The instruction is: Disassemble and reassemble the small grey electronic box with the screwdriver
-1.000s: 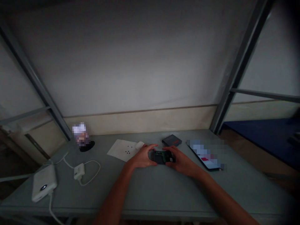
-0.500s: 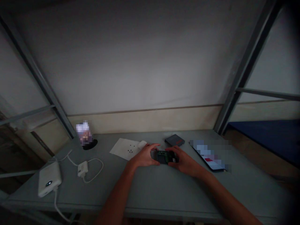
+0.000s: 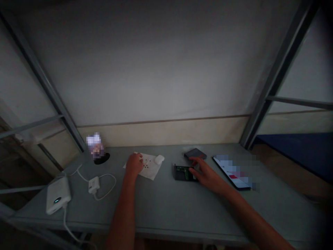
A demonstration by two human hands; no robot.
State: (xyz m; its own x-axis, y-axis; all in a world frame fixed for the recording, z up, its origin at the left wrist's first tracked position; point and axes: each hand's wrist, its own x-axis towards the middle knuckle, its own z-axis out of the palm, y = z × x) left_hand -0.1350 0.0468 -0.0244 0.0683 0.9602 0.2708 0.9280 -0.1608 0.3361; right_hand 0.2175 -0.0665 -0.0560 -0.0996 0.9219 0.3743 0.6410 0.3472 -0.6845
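On the table lies a dark casing with a green circuit board [image 3: 183, 172] showing in it. My right hand [image 3: 206, 175] is at its right end, thumb touching the casing and index finger raised apart from it. My left hand [image 3: 134, 165] rests over the left part of a white paper sheet [image 3: 152, 173], its fingers curled and closed; whatever they hold is hidden. Just right of those fingers, several small dark screws [image 3: 146, 166] are spread on the paper. A small white rounded object [image 3: 159, 159] sits at the sheet's right edge.
Behind the casing is a flat dark box [image 3: 195, 153]. A large phone or tablet [image 3: 231, 173] lies to the right. At left are a white power bank [image 3: 58, 196], a white adapter [image 3: 94, 184] with cables, and a lit, blurred screen [image 3: 95, 145] on a round black base.
My left hand has let go of the casing and moved left onto the paper. The casing is now down on the table, and my right hand's fingers have loosened around it.
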